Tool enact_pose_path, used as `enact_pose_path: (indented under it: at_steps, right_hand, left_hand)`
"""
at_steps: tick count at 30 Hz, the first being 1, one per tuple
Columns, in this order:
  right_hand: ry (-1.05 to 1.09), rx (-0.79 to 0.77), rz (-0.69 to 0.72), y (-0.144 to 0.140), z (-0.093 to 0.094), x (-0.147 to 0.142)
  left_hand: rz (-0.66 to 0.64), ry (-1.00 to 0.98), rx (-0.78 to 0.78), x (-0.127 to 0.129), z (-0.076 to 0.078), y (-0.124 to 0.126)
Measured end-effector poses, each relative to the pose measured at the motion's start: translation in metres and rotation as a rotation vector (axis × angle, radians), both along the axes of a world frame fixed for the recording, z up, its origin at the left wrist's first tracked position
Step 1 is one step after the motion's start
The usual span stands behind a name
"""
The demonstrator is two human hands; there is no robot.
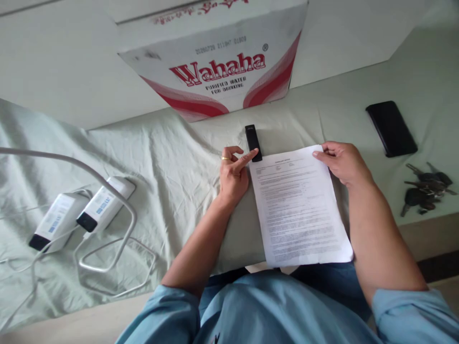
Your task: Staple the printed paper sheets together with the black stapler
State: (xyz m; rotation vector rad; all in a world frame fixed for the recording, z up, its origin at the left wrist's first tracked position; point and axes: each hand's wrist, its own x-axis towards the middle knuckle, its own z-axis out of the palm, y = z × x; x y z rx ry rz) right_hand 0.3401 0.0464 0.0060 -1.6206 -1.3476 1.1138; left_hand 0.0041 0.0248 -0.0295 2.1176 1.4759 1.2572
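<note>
A printed sheet of paper lies in front of me, its lower end reaching past the table's near edge. My right hand pinches its top right corner between thumb and fingers. At the top left corner is a small black stapler, its near end meeting the paper. My left hand has one finger stretched onto that near end, with the other fingers apart and partly bent. A ring shows on one of them. Whether the paper corner is inside the stapler's jaw is hidden.
A Wahaha water carton stands at the back. On the right are a black phone and a bunch of keys. Two white power banks and looping white cables lie left on the wrinkled cloth.
</note>
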Motion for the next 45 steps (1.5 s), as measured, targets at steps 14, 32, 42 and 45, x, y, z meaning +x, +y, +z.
enact_pose_path:
  at_steps: [14, 32, 42, 45]
  right_hand:
    - [0.236, -0.089, 0.170, -0.011, 0.028, -0.004]
    - [0.396, 0.118, -0.161, -0.005, 0.006, -0.018]
    - [0.281, 0.156, -0.193, -0.022, -0.003, 0.005]
    - [0.239, 0.224, -0.199, -0.025, -0.002, 0.014]
  left_hand:
    - [0.017, -0.622, -0.288, -0.004, 0.001, 0.000]
    - [0.024, -0.777, -0.497, 0.000, 0.020, -0.001]
    - [0.005, -0.840, -0.530, 0.003, 0.021, -0.004]
    - [-0.004, -0.747, -0.527, 0.003, 0.020, -0.005]
